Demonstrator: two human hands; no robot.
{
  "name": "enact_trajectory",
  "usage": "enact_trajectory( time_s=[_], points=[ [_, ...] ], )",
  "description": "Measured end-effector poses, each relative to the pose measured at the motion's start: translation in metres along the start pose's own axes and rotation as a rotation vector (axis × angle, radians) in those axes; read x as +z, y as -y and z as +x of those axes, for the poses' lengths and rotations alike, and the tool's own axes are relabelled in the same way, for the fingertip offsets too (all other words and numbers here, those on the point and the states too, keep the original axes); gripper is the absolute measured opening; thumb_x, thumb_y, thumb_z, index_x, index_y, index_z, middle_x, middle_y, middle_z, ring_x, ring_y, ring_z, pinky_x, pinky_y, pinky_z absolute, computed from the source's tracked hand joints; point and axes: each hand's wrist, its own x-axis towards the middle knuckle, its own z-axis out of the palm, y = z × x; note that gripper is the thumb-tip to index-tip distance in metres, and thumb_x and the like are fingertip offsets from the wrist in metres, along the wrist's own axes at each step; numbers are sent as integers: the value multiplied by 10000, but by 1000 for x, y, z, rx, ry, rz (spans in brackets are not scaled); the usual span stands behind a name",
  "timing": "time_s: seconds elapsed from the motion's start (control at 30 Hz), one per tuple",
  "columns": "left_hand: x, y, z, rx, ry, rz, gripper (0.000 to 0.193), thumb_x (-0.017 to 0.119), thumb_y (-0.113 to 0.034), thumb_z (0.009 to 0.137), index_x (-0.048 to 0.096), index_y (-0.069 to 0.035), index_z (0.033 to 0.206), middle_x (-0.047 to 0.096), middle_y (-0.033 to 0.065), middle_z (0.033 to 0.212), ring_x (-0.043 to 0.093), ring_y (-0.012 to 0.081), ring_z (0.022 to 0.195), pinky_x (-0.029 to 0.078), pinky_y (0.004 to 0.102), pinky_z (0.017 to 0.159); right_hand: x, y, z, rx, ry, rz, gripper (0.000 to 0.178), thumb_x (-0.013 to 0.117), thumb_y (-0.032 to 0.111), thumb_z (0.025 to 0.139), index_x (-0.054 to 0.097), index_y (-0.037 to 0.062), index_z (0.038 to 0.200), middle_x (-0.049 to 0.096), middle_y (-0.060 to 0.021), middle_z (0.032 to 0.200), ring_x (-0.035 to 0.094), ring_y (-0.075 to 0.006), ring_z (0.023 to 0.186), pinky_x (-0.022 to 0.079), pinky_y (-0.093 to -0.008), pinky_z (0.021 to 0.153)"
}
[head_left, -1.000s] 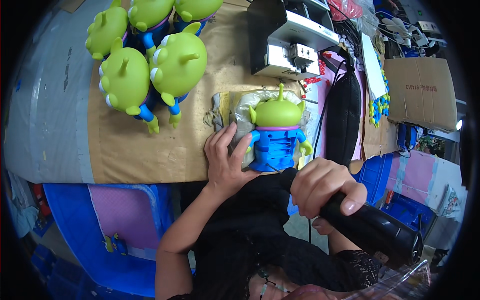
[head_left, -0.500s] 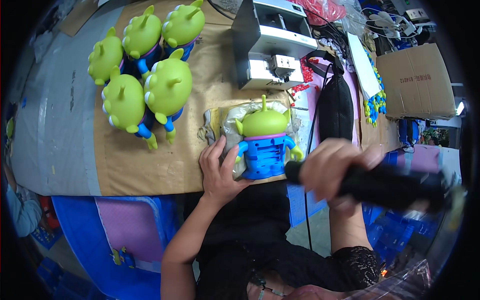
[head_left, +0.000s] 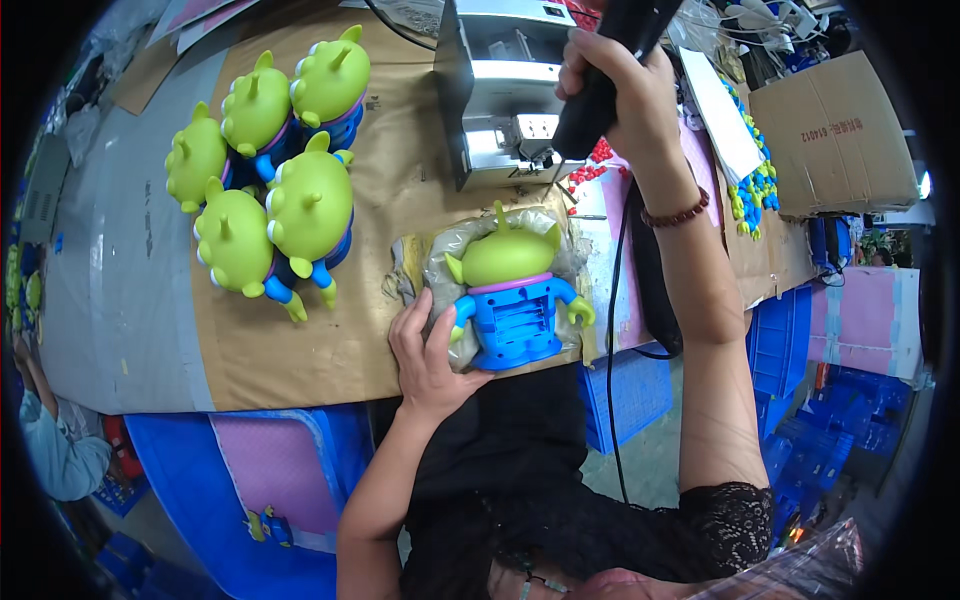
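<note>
A toy figure (head_left: 515,325) with a green head, a purple collar and a blue body lies on a padded, plastic-wrapped rest (head_left: 450,245) at the table's front edge. Its slotted blue side faces up. My left hand (head_left: 428,358) lies against the padding and the toy's left side, fingers apart, thumb close to the toy's arm. Farther off, my right hand (head_left: 635,90) is wrapped round a black electric screwdriver (head_left: 600,105). The tool points down, its thin bit beside the white front block of a grey and white box-shaped screw feeder (head_left: 510,85).
Several similar toys (head_left: 310,205) stand grouped at the left of the table. Small red pieces (head_left: 590,170) lie right of the feeder. A cardboard box (head_left: 835,140) and a blue and green heap of parts (head_left: 755,185) are farther right. A blue bin (head_left: 190,500) sits below the edge.
My right hand has carried the screwdriver from beside the toy up and away to the feeder. My left hand stays by the toy. The whole view has shifted slightly.
</note>
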Motion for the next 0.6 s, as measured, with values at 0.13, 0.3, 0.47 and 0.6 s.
enact_trajectory(
  time_s=[0.13,0.3,0.47,0.6],
  points=[
    [-1,-2,0,-6,7,-5,905,802,-545,705,429,-51,1365,407,245,1405,445,409,1243,383,496,1027,-5,40,-43,-2,42,1,587,585,144,911,356,-9,1429,515,-46,724,519,-148,605,469,-336,624],
    [1,-3,1,11,-50,0,876,785,-556,710,449,-57,1346,429,237,1392,461,410,1200,383,509,999,4,71,-124,9,93,69,781,669,273,895,216,69,1498,485,-5,685,505,-125,561,463,-315,588],
    [5,-1,1,7,-56,-3,885,799,-544,697,450,-56,1347,426,237,1397,462,411,1201,385,506,1001,10,68,-173,-12,89,139,794,784,327,834,294,164,1437,517,16,644,548,-143,539,486,-321,564],
    [6,-1,-1,-8,-42,-26,896,817,-520,677,454,-64,1357,413,234,1412,445,413,1220,376,508,1013,5,60,-183,-107,201,147,691,797,276,825,376,195,1367,546,12,639,580,-164,544,501,-332,559]
  ],
)
